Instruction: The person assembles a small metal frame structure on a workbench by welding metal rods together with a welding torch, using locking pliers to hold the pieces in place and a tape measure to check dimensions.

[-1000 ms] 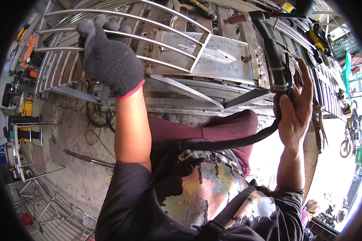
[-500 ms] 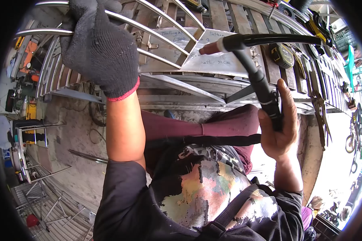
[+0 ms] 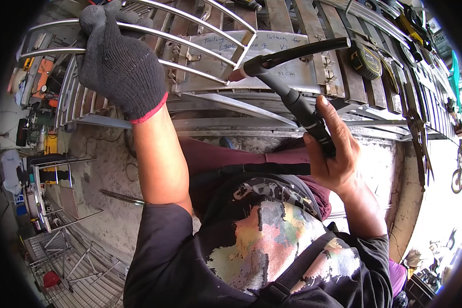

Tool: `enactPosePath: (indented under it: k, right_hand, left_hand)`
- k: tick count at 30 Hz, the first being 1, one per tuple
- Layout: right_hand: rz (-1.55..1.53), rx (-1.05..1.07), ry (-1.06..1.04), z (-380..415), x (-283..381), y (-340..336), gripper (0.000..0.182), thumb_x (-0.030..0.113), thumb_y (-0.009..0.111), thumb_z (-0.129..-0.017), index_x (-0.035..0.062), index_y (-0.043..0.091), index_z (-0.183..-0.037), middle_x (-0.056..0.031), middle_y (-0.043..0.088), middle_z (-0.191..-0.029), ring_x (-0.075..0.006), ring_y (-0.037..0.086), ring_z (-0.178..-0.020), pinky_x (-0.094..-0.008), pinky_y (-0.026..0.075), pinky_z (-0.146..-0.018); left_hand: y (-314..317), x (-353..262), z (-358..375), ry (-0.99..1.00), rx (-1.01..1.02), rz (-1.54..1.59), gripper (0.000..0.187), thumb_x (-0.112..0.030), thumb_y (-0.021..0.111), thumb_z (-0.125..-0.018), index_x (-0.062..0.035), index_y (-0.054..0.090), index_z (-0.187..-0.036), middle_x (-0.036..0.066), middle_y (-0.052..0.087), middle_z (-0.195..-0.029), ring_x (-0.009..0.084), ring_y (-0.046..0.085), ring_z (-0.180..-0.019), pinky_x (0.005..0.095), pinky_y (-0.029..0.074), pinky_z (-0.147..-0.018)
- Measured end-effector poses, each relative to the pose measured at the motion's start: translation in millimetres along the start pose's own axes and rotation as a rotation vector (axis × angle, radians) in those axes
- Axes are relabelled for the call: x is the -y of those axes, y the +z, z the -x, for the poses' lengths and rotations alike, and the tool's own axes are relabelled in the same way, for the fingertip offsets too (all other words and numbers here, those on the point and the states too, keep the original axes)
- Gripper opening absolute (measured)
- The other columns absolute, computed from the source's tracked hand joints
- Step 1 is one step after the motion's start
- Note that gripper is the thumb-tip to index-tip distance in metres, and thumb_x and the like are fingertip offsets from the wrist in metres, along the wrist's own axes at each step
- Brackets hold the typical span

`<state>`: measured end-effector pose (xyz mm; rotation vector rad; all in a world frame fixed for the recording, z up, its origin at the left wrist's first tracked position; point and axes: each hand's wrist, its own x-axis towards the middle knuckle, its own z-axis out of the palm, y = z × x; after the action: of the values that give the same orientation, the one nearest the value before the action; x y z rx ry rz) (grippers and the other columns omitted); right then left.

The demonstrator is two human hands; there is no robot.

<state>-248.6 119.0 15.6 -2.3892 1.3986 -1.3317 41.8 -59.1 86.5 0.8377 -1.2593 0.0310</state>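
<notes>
My left hand (image 3: 120, 72), in a dark knit glove with a red cuff, is closed around the curved rods of a shiny metal frame (image 3: 245, 47). Several bent rods run rightward from the glove to a short slanted end bar. Bare, my right hand (image 3: 339, 154) grips the handle of a black TIG welding torch (image 3: 287, 92). The torch's reddish nozzle (image 3: 236, 75) is right at the frame's lower corner, where a rod meets the end bar. Beneath the frame lies a grey metal plate (image 3: 292, 82) with handwriting on it, partly hidden by frame and torch.
A slatted metal bench (image 3: 339, 46) carries the plate. On its right side sits a yellow-and-black tape measure (image 3: 366, 62). A metal rack (image 3: 49, 177) stands at the left, and a red object (image 3: 51, 278) lies low on the left among metal rods.
My right hand has moved the torch left and slightly down, bringing its nozzle to the frame's corner. My left hand, still gripping the frame, has shifted slightly left.
</notes>
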Motion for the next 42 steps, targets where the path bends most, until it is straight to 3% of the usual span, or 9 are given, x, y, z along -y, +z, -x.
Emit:
enactPosePath:
  k: [4,10,16,19,22,25,28,31,42]
  right_hand:
    - [-0.009,0.01,0.01,-1.0,1.5,0.6,0.076,-0.009,0.075,-0.083,0.0009,0.05,-0.154,-0.0244,0.071,-0.11,-0.0347,0.074,-0.081,-0.0397,0.06,-0.067]
    - [-0.013,0.019,0.016,-1.5,3.1,1.6,0.076,-0.009,0.074,-0.083,0.0007,0.05,-0.154,-0.024,0.071,-0.109,-0.0333,0.073,-0.08,-0.0393,0.059,-0.067]
    - [-0.021,0.004,0.005,-2.2,2.7,3.2,0.075,-0.01,0.074,-0.082,-0.0002,0.05,-0.153,-0.0234,0.071,-0.107,-0.0323,0.072,-0.077,-0.0394,0.059,-0.067]
    - [-0.018,0.048,0.068,3.8,2.3,1.3,0.068,-0.005,0.073,-0.086,-0.0042,0.052,-0.15,-0.0265,0.067,-0.128,-0.0366,0.071,-0.107,-0.0398,0.057,-0.089]
    - [-0.02,0.036,0.038,0.7,2.9,2.8,0.072,-0.007,0.074,-0.084,-0.0026,0.051,-0.152,-0.0244,0.069,-0.118,-0.034,0.069,-0.089,-0.0397,0.057,-0.075]
    - [0.001,0.019,0.01,0.1,4.0,4.0,0.076,-0.008,0.074,-0.081,-0.0006,0.05,-0.153,-0.0217,0.071,-0.106,-0.0311,0.067,-0.071,-0.0397,0.057,-0.061]
    - [0.012,0.021,0.015,1.1,4.2,4.1,0.077,-0.007,0.075,-0.081,0.0,0.049,-0.154,-0.0202,0.071,-0.104,-0.0301,0.065,-0.068,-0.0401,0.056,-0.059]
    - [0.028,0.022,0.02,1.0,6.2,4.9,0.078,-0.006,0.075,-0.081,0.0011,0.049,-0.154,-0.0188,0.07,-0.101,-0.0296,0.064,-0.067,-0.0402,0.055,-0.058]
    - [0.021,0.089,0.1,5.3,18.9,5.5,0.073,-0.006,0.074,-0.085,-0.0008,0.049,-0.154,-0.0212,0.067,-0.11,-0.0328,0.065,-0.079,-0.0405,0.055,-0.066]
  left_hand:
    - [0.7,2.2,1.6,-0.185,-0.077,0.32,0.025,-0.01,0.054,-0.107,0.0095,0.07,-0.109,0.017,0.072,-0.088,0.02,0.072,-0.066,0.029,0.059,-0.058]
    - [-8.9,22.8,-3.1,0.177,0.053,-0.123,0.024,-0.009,0.056,-0.104,0.0116,0.069,-0.106,0.019,0.073,-0.086,0.0207,0.072,-0.065,0.0324,0.06,-0.067]
    - [-8.0,10.1,-1.1,0.13,0.056,-0.304,0.021,-0.004,0.057,-0.1,0.0117,0.07,-0.105,0.017,0.074,-0.087,0.0191,0.073,-0.068,0.0323,0.06,-0.07]
    - [-10.6,15.0,-2.2,0.204,0.064,-0.444,0.02,-0.003,0.057,-0.1,0.012,0.07,-0.105,0.017,0.074,-0.088,0.0187,0.073,-0.068,0.0317,0.06,-0.07]
    - [-7.6,6.1,-1.7,0.258,0.083,-0.426,0.021,-0.003,0.058,-0.099,0.0121,0.07,-0.107,0.017,0.075,-0.089,0.019,0.073,-0.069,0.032,0.061,-0.07]
    - [-19.1,42.1,-1.2,-0.027,0.022,0.033,0.022,-0.003,0.057,-0.1,0.0111,0.071,-0.11,0.017,0.076,-0.092,0.0199,0.073,-0.068,0.0327,0.061,-0.065]
    - [-13.2,10.5,-5.3,0.511,0.079,-0.761,0.023,-0.005,0.057,-0.102,0.0105,0.071,-0.111,0.018,0.076,-0.095,0.0213,0.074,-0.067,0.032,0.061,-0.06]
    - [-12.7,27.7,-1.1,0.134,0.043,-0.124,0.023,-0.006,0.058,-0.103,0.0104,0.071,-0.111,0.019,0.077,-0.095,0.0222,0.075,-0.067,0.0312,0.061,-0.058]
    - [-13.5,30.6,-2.7,0.2,0.031,-0.141,0.022,-0.002,0.058,-0.101,0.0124,0.07,-0.113,0.017,0.075,-0.091,0.0209,0.076,-0.071,0.0299,0.064,-0.064]
